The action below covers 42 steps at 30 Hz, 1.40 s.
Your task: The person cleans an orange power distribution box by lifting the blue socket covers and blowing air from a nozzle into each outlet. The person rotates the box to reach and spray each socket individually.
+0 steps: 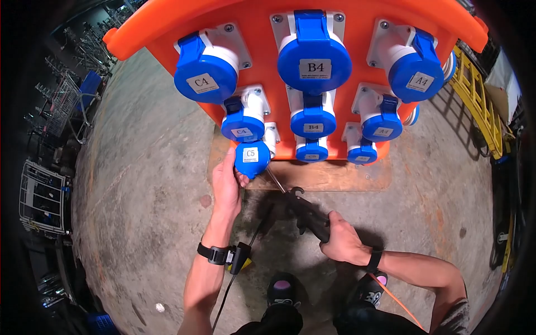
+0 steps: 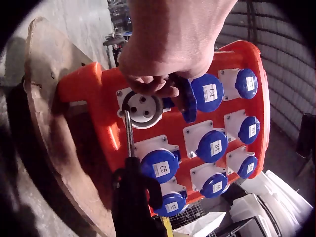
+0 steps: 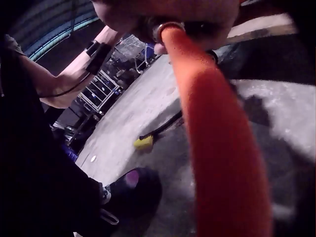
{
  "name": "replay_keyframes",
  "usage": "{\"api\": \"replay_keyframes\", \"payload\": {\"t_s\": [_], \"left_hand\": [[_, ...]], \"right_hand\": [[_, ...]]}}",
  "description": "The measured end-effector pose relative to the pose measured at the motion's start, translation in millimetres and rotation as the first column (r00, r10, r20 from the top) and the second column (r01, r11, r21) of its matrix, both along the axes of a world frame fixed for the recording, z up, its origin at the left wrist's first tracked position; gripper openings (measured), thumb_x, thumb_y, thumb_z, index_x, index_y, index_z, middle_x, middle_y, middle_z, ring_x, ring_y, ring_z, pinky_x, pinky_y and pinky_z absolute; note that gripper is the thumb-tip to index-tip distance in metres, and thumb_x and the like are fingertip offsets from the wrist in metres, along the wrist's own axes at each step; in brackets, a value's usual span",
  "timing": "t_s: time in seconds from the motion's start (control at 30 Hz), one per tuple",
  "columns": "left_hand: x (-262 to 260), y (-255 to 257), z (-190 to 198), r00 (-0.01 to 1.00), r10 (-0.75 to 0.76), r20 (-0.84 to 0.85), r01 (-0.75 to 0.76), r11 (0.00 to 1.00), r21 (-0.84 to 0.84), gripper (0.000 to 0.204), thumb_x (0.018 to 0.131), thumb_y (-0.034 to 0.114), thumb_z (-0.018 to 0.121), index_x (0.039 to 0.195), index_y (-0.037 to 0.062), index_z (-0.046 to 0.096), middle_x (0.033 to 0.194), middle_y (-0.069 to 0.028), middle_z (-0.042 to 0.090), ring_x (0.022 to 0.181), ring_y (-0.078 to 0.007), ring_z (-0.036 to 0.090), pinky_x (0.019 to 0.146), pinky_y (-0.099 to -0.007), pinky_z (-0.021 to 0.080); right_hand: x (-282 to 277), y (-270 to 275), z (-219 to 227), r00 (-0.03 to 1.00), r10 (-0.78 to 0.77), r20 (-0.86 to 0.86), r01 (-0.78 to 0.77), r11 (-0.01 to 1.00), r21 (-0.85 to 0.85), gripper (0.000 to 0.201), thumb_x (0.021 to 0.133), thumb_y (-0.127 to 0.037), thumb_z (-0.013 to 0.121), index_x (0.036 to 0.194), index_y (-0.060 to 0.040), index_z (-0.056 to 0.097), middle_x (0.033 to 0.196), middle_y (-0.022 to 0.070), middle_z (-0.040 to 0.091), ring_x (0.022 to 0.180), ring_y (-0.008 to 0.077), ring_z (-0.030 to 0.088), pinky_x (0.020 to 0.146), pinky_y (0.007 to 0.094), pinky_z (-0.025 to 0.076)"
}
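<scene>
At the lower left of the orange box (image 1: 254, 72), my left hand (image 1: 226, 181) pinches a raised blue socket lid (image 1: 252, 162) labelled C5. The left wrist view shows the white round socket (image 2: 143, 111) bared beside that lid, its pin holes visible. My right hand (image 1: 343, 243) grips a black air blow gun (image 1: 307, 215) with fingers wrapped round its handle. Its thin metal nozzle (image 2: 129, 133) reaches to the rim of the bared socket. From the gun's base runs an orange hose (image 3: 217, 143), close to the right wrist camera.
Several other sockets with closed blue lids (image 1: 315, 67) cover the panel. The box stands on a wooden board (image 1: 357, 178) on the concrete floor (image 1: 151, 184). A yellow ladder (image 1: 477, 100) lies at right, a wire cage cart (image 1: 42, 198) at left. Beside my feet lies a yellow object (image 3: 143, 143).
</scene>
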State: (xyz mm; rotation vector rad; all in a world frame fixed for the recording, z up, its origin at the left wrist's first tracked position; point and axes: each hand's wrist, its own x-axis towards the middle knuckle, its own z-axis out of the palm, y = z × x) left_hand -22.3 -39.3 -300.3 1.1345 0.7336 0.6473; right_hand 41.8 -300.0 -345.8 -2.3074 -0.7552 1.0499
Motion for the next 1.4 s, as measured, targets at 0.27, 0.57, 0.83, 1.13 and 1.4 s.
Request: {"api": "replay_keyframes", "payload": {"t_s": [0.27, 0.57, 0.83, 1.13, 1.4], "left_hand": [[-1, 1, -3, 1.0, -0.008, -0.002, 0.008, 1.0, 0.009, 0.039, 0.102, 0.037, 0.05, 0.074, 0.0107, 0.056, 0.058, 0.0053, 0.045, 0.049, -0.005, 0.041, 0.046, -0.0211, 0.031], [-4, 5, -19, 0.997, -0.015, -0.081, 0.018, 0.999, 0.044, 0.041, 0.101, 0.042, 0.048, 0.078, 0.0091, 0.056, 0.059, 0.0029, 0.048, 0.05, -0.0072, 0.043, 0.047, -0.0229, 0.032], [-6, 2, -46, 0.995, -0.033, -0.094, 0.033, 0.999, 0.0, 0.042, 0.1, 0.046, 0.047, 0.094, 0.0064, 0.058, 0.062, 0.0013, 0.05, 0.051, -0.0097, 0.046, 0.049, -0.0243, 0.036], [-1, 2, -44, 0.998, -0.067, 0.013, 0.067, 0.936, -0.347, 0.034, 0.099, 0.045, 0.049, 0.111, 0.0145, 0.056, 0.085, 0.0037, 0.058, 0.067, -0.0082, 0.05, 0.055, -0.0215, 0.039], [0, 2, -39, 0.985, -0.175, 0.014, 0.162, 0.879, -0.449, 0.027, 0.095, 0.041, 0.048, 0.086, 0.0166, 0.054, 0.07, 0.0032, 0.051, 0.058, -0.0099, 0.046, 0.053, -0.0244, 0.033]], "right_hand": [[10, -14, 8, 0.999, 0.015, 0.031, -0.016, 0.999, 0.032, 0.044, 0.071, -0.003, 0.061, 0.109, 0.0069, 0.04, 0.102, 0.0334, 0.056, 0.096, 0.0503, 0.059, 0.083, 0.051, 0.048], [6, -28, -5, 0.995, -0.055, 0.08, 0.039, 0.982, 0.185, 0.043, 0.067, -0.004, 0.065, 0.104, 0.0044, 0.045, 0.095, 0.0273, 0.059, 0.091, 0.0463, 0.059, 0.078, 0.0463, 0.049], [14, -4, -2, 0.995, -0.095, 0.025, 0.089, 0.979, 0.183, 0.041, 0.068, -0.003, 0.064, 0.103, 0.0037, 0.044, 0.096, 0.0266, 0.059, 0.093, 0.0462, 0.058, 0.08, 0.0475, 0.047], [17, -1, -2, 0.998, -0.068, -0.007, 0.069, 0.991, 0.119, 0.04, 0.069, -0.004, 0.064, 0.103, 0.0041, 0.044, 0.094, 0.0302, 0.06, 0.093, 0.0478, 0.059, 0.08, 0.0485, 0.047], [-10, -31, -34, 0.991, 0.134, 0.013, -0.134, 0.991, 0.027, 0.044, 0.066, -0.004, 0.064, 0.106, 0.0061, 0.046, 0.098, 0.0301, 0.062, 0.096, 0.0469, 0.061, 0.084, 0.0474, 0.05]]}}
